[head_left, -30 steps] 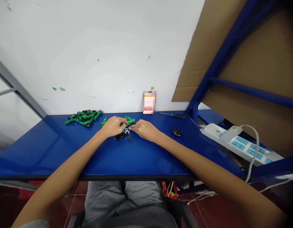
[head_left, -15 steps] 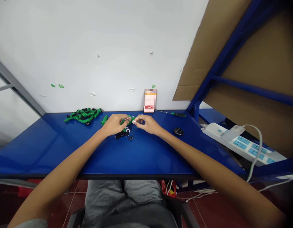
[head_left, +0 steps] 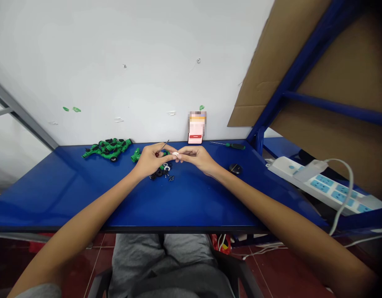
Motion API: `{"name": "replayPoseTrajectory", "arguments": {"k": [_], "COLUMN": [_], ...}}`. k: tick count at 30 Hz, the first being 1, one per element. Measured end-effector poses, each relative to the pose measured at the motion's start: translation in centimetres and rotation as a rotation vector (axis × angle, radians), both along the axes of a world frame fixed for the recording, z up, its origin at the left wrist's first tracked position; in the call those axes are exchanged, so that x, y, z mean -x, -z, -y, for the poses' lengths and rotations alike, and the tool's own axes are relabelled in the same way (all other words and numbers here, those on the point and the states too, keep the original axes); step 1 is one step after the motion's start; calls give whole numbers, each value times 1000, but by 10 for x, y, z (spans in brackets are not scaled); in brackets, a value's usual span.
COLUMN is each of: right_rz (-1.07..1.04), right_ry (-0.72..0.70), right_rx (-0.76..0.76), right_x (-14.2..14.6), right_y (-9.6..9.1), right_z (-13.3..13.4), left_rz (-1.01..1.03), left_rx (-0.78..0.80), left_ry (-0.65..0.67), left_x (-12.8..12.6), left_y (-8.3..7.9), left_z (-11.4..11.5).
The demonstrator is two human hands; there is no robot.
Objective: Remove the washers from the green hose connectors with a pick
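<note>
While left hand pinches 1 white piece (thin rod also held) | right hand grasps it too

Workshop, seemingly: blue worktop, screwdriver, heaped green fittings, power strip.

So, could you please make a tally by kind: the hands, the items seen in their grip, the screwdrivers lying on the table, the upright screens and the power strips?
Hands: 2, left hand and right hand
Items seen held: 2, white piece and thin tool
Lying screwdriver: 1
Upright screen: 1
Power strip: 1
Total: 7
</note>
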State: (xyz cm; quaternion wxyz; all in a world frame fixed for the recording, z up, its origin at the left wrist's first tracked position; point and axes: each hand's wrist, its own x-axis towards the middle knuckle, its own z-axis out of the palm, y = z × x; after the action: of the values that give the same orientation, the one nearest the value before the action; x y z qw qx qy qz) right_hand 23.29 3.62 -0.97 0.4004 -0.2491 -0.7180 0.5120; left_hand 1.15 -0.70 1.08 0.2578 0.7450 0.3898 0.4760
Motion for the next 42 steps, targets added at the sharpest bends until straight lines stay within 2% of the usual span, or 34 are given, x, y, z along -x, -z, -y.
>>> {"name": "replayPoseTrajectory", "arguments": {"k": [4,8,14,19,24,36,42], "right_rz": [-66,-40,-5,-1,-21,-12,54], "right_ry": [45,134,216,260,293,291,297], "right_rx": [-39,-194,-424,-580,-727,-748,-664], "right_x": [4,4,0,-1,1,2,0], "right_y": [1,-4,-12,-14,-14,-14,-16], "right_z": [6,17,25,30,36,41,44], "left_rz": [82,113,159,172,195,165,142], "left_rx": [65,58,-51,-191,-147,-33,3], "left_ry": [0,20,96,95,85,120,141], "left_x": [0,1,1,-2,-2,1,1], "left_y": [-2,-2,-3,-6,-9,-11,-13], "left_z": [0,-1,2,5,8,9,12]}}
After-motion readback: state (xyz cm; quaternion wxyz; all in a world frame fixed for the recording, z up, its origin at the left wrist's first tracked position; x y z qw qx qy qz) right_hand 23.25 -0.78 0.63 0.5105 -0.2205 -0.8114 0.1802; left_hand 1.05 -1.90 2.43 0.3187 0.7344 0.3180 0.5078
